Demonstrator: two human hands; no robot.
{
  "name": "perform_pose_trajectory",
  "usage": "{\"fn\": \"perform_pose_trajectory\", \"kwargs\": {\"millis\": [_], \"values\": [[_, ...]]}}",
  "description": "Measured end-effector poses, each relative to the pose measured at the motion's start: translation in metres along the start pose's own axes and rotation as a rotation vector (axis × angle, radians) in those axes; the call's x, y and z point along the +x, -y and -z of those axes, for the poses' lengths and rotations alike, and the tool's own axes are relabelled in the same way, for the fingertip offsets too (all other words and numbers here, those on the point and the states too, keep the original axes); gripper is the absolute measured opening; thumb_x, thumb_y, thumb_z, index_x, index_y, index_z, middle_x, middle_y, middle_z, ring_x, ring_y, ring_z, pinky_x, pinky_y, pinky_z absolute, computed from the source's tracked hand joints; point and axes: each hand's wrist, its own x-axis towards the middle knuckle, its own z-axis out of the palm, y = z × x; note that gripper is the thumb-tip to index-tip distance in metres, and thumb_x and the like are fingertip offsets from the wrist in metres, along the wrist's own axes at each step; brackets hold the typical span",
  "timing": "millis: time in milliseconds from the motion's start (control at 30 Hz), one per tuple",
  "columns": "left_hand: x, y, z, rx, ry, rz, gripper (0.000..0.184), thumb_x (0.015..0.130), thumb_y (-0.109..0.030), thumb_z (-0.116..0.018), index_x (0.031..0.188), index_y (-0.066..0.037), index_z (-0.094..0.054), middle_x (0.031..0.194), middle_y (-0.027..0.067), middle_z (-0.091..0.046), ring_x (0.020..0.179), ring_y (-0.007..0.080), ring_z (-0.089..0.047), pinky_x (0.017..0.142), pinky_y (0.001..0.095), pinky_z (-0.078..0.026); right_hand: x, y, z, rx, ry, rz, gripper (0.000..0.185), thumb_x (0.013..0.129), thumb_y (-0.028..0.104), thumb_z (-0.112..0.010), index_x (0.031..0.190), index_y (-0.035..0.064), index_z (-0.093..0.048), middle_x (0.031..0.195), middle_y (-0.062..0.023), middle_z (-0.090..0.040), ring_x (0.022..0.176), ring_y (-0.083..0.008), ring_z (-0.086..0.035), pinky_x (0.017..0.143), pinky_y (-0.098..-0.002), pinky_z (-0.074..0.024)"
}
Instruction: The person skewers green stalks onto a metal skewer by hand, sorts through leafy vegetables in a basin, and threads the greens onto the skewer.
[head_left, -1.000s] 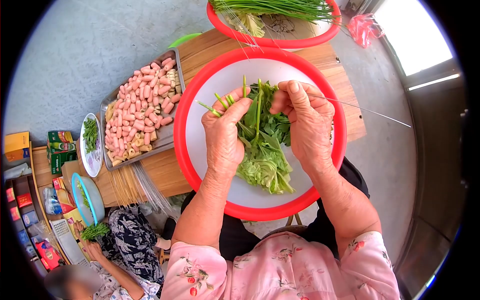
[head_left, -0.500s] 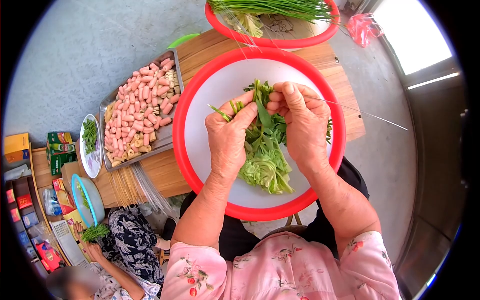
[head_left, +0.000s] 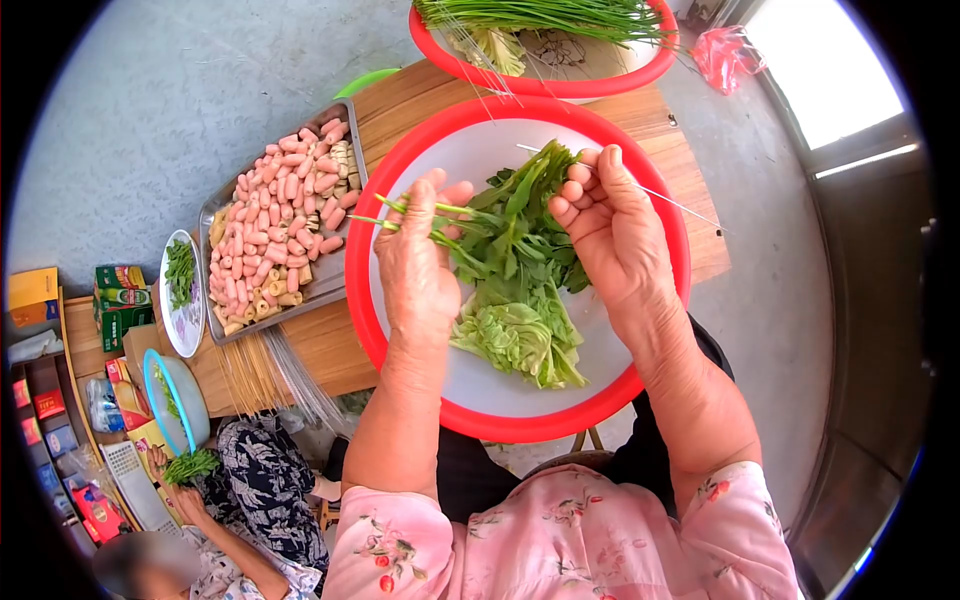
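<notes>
Over a white basin with a red rim (head_left: 672, 250), my left hand (head_left: 418, 255) pinches the pale stems of some leafy greens (head_left: 515, 215). The leaves stretch to the right, toward my right hand (head_left: 618, 225). A thin metal skewer (head_left: 680, 206) is gripped between the thumb and fingers of my right hand, and its tip shows beyond the leaf tops. Where the skewer meets the leaves is partly hidden by the fingers. Below the hands, crumpled lettuce (head_left: 525, 335) lies in the basin.
A metal tray (head_left: 335, 275) of pink sausage pieces stands at the left, with loose skewers (head_left: 295, 375) below it. Another red-rimmed basin (head_left: 600, 88) holds long green stalks behind. At lower left a person (head_left: 240, 545) holds greens near a blue-rimmed bowl (head_left: 200, 400).
My left hand has moved left with the stems, and the greens now stretch out between both hands. My right hand has risen slightly, and the skewer has shifted left through its fingers.
</notes>
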Motion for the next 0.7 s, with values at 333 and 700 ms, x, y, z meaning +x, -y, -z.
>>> {"fn": "perform_pose_trajectory", "kwargs": {"millis": [333,700], "values": [[0.011,-0.014,0.016,-0.021,0.0,-0.013,0.028,0.089,-0.023,-0.059,0.106,-0.001,-0.054,0.069,0.0014,-0.052,0.052,0.0118,-0.044,0.05,0.0255,-0.041,0.014,0.026,0.009,0.161,0.056,0.078,0.023,0.09,0.025,-0.057,0.092,0.002,-0.057,0.079,-0.0049,-0.06,0.071,-0.0152,-0.058,0.071,-0.0318,-0.0516],[-0.006,-0.009,-0.006,0.042,0.221,-0.043,0.016,0.088,-0.004,-0.056,0.103,-0.001,-0.054,0.094,0.0132,-0.064,0.076,0.0156,-0.061,0.066,0.0236,-0.048,-0.004,0.002,-0.013,-0.239,0.132,0.208,0.025,0.091,0.022,-0.056,0.09,-0.002,-0.063,0.076,-0.0077,-0.063,0.067,-0.0151,-0.06,0.063,-0.029,-0.0521]]}}
